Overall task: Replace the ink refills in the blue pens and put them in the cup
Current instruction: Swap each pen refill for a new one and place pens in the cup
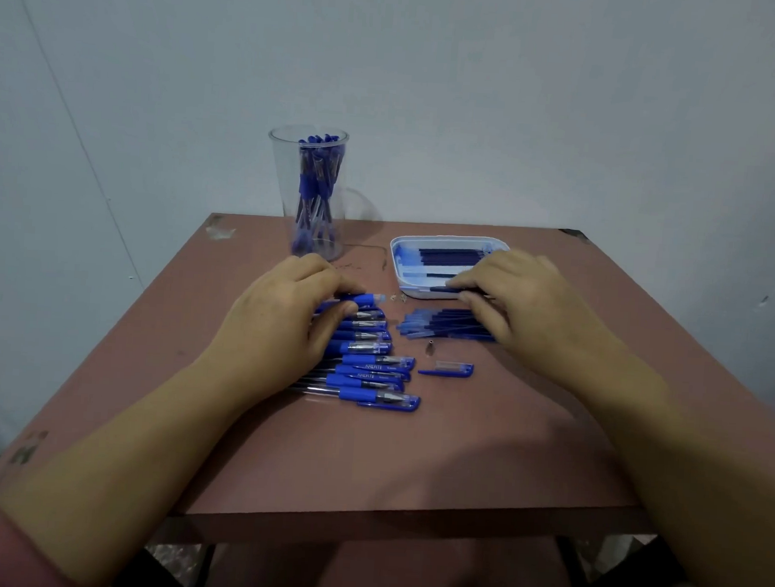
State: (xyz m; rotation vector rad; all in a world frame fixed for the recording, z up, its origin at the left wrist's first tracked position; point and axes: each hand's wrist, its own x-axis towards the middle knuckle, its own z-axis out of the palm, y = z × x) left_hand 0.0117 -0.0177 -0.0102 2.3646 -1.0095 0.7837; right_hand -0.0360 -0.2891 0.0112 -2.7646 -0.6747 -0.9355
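A row of several blue pens (367,364) lies side by side on the brown table (412,453). My left hand (280,314) grips an uncapped pen body (360,299) at the far end of that row. My right hand (530,302) pinches a dark ink refill (445,289) at the front edge of the white tray (398,266), which holds more refills. A pile of refills (438,330) lies just before the tray, partly under my right hand. A clear cup (312,189) with several blue pens stands at the back left.
A loose blue pen cap (451,369) and a small metal tip (430,349) lie to the right of the pen row. A pale wall rises right behind the table. The table's front edge is near my body.
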